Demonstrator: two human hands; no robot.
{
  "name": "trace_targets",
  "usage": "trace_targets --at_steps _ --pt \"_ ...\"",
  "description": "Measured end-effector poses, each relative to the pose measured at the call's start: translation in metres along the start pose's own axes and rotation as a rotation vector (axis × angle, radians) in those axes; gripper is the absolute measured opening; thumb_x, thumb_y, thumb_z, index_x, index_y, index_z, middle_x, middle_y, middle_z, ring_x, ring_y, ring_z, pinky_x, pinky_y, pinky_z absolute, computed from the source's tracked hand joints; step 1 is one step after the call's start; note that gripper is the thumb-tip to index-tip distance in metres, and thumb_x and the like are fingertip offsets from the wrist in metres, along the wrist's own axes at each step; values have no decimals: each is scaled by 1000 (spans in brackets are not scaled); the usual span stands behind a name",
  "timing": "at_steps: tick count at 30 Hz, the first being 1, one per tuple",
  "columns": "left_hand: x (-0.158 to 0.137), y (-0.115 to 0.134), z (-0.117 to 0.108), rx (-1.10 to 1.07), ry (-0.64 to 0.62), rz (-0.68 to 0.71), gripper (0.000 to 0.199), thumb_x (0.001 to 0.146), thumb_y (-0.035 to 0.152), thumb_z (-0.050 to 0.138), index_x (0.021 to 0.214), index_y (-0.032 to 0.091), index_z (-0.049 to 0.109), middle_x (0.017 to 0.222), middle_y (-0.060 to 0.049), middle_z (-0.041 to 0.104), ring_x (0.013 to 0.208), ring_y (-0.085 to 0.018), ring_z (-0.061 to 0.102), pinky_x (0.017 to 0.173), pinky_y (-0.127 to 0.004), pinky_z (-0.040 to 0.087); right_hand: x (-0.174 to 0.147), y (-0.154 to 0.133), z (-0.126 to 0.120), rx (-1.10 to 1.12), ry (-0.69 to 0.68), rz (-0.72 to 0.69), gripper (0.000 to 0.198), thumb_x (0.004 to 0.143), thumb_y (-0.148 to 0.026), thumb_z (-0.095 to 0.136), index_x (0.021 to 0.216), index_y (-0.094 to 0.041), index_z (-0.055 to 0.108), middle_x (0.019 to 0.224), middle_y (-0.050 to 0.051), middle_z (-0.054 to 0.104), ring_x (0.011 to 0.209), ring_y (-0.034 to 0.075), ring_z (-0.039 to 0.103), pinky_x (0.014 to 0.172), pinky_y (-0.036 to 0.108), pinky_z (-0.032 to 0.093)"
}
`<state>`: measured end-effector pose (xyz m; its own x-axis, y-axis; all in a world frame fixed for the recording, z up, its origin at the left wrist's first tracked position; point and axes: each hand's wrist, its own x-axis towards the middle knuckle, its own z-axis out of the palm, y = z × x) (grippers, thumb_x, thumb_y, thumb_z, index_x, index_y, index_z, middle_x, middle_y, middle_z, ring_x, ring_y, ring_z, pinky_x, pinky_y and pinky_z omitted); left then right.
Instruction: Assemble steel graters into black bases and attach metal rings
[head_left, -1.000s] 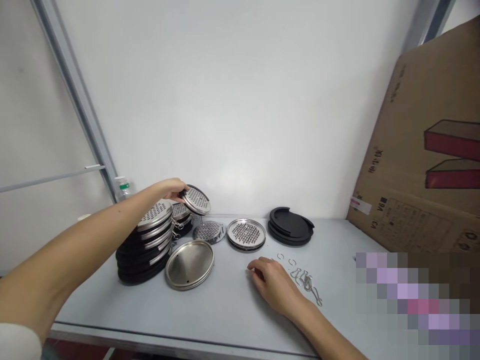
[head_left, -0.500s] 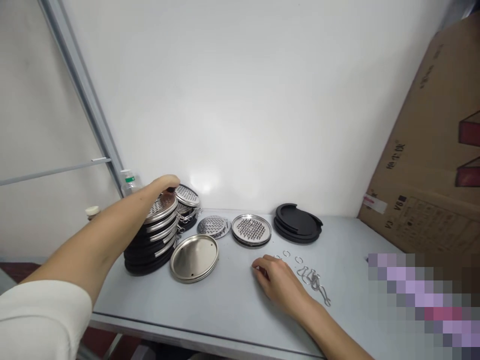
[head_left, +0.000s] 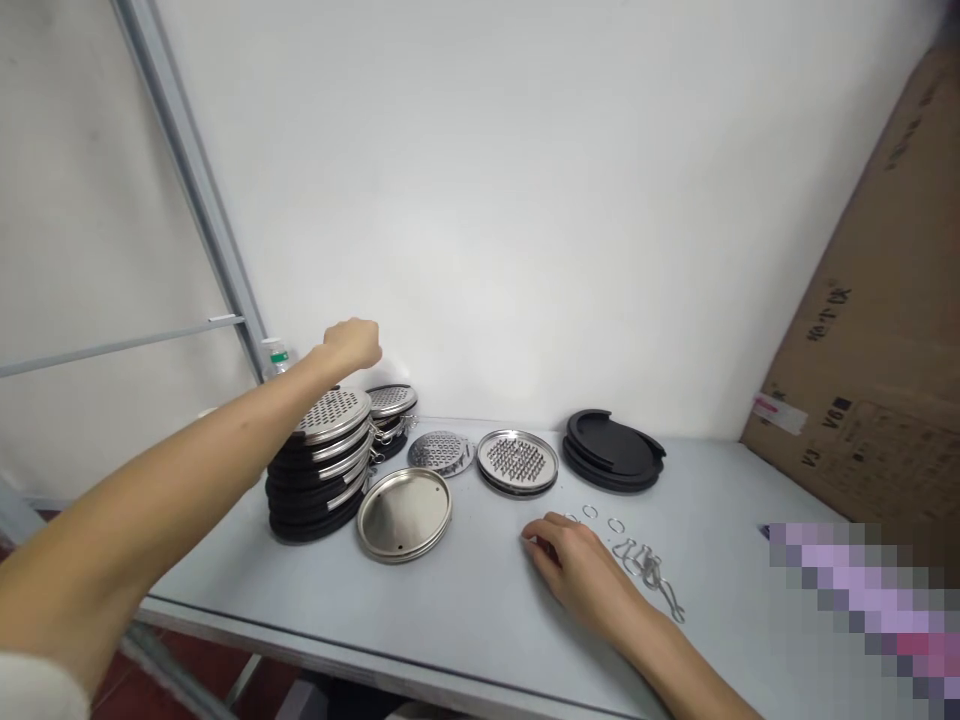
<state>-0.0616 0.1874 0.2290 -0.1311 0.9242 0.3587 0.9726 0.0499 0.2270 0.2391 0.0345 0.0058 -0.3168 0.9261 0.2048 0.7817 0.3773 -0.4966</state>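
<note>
My left hand (head_left: 352, 343) is raised above a tall stack of round graters (head_left: 330, 415) with black bases and metal rims. Its fingers are curled into a fist facing away from me, and no object shows in it. Just behind and below it stands a shorter grater stack (head_left: 391, 402) with metal clips hanging at its side. My right hand (head_left: 577, 565) rests on the table, fingers loosely curled, thumb a little apart, nothing visible in its grasp. Beside it lie thin metal rings (head_left: 616, 525) and a small pile of metal clips (head_left: 646, 565).
Plain metal discs (head_left: 405, 512), a loose perforated grater plate (head_left: 441, 453) and a spiked grater disc (head_left: 517, 460) lie mid-table. Black round bases (head_left: 613, 450) are stacked farther right. A cardboard box (head_left: 862, 330) stands at right, a bottle (head_left: 276, 357) at left.
My left hand has lifted off the shorter grater stack and is now above it. The right hand has stayed on the table. The view has shifted slightly left.
</note>
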Motion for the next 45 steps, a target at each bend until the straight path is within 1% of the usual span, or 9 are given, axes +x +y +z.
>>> trace_targets --at_steps 4,6,8,11,16,20,32,40,45 --pt "-83 19 11 25 5 194 23 88 34 62 106 20 68 107 -9 71 107 -33 62 94 -44 44 -13 -4 -3 -64 -20 -29 28 92 -19 47 107 -20 70 100 11 67 91 24 65 82 35 48" --pt "-140 19 41 -13 27 396 23 91 39 58 103 22 69 100 -7 72 94 -29 65 85 -39 48 -25 -5 -3 -114 0 -67 29 92 -25 53 116 -20 67 112 13 66 105 28 61 99 45 43" --pt "-191 13 82 -45 88 501 23 90 38 59 102 22 68 101 -9 71 94 -28 65 81 -38 49 -37 -3 -3 -166 21 -91 38 89 -35 61 124 -22 62 127 14 61 123 33 52 113 59 22" --pt "-231 -2 142 -45 167 528 21 83 36 67 98 21 68 97 -12 71 92 -33 65 79 -43 51 -50 3 -3 -196 25 -40 52 85 -49 64 131 -25 58 140 15 53 136 38 38 113 69 1" --pt "-228 -17 183 -142 271 530 13 89 33 56 89 24 65 94 -10 72 88 -32 67 79 -46 51 -53 12 -5 -113 6 31 51 85 -53 63 130 -28 60 143 12 51 137 35 36 115 65 6" --pt "-226 -18 180 -231 229 503 13 91 27 53 89 25 65 89 -6 73 83 -29 68 75 -41 53 -54 12 -7 -80 13 32 52 85 -52 63 131 -28 60 144 12 50 138 34 35 116 62 8" --pt "-240 -1 153 -289 420 747 12 90 10 58 94 19 64 90 -3 76 82 -19 71 108 -51 39 -54 16 -4 -97 9 28 54 87 -54 60 133 -27 57 146 11 49 140 32 35 118 59 6" --pt "-279 45 163 -540 303 1006 17 89 3 57 96 16 64 86 -1 73 78 -13 69 103 -41 50 -55 21 1 -47 44 57 100 73 -58 73 153 -23 24 148 14 44 139 31 37 120 57 5" --pt "-281 45 176 -597 91 1027 14 92 7 56 95 18 64 88 0 74 81 -12 69 107 -39 48 -56 25 3 -30 52 6 101 70 -63 73 152 -31 24 148 11 44 139 33 37 118 60 7"
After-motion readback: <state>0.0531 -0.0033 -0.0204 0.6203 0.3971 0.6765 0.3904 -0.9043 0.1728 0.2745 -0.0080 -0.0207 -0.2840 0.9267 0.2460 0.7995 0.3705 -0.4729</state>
